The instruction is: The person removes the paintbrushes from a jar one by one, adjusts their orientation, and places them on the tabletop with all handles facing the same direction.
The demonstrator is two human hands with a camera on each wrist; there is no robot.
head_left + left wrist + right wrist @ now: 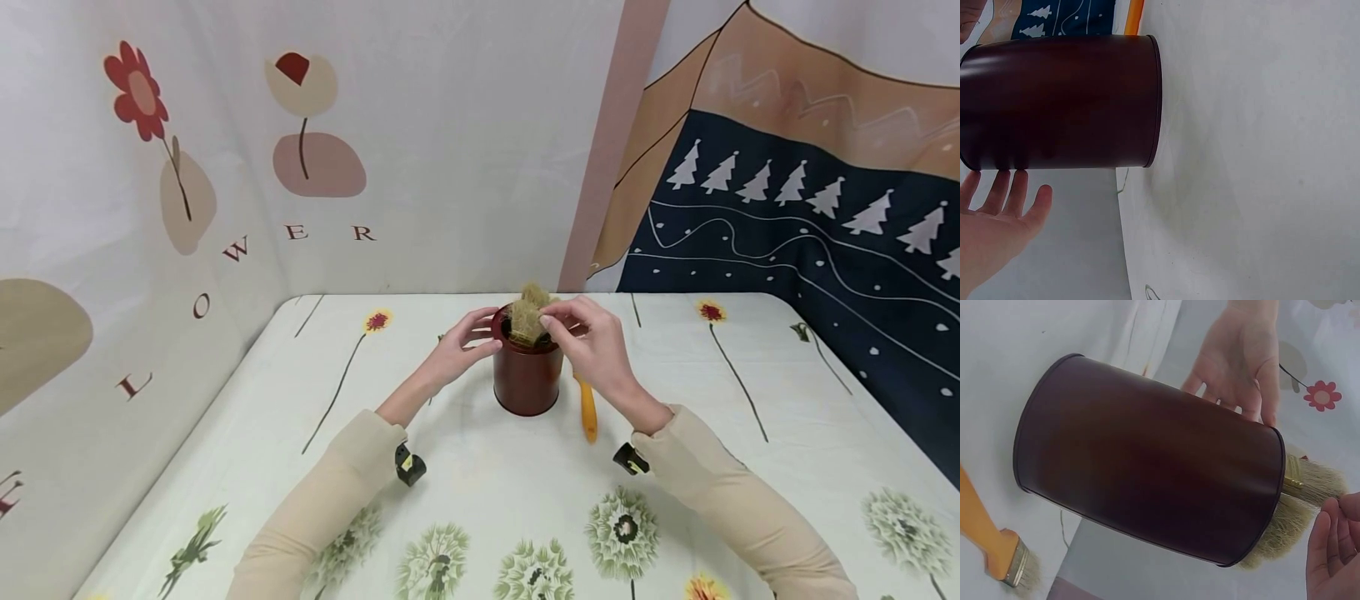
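A dark red cylindrical pot (527, 385) stands upright on the table with several paintbrushes in it, bristles up. My left hand (459, 347) touches the pot's left side near the rim, its fingers extended along the wall. At the opposite side, my right hand (597, 343) pinches the bristle tips of one paintbrush (1317, 481) between thumb and fingers. That brush's metal band shows just above the rim, while its handle is hidden inside the pot. More bristles (1282, 532) stick out beside it.
To the right of the pot lies another paintbrush (999, 553) with an orange handle and pale bristles. A flower-printed cloth (465, 517) covers the table. Printed curtains (465, 167) hang behind and along the sides.
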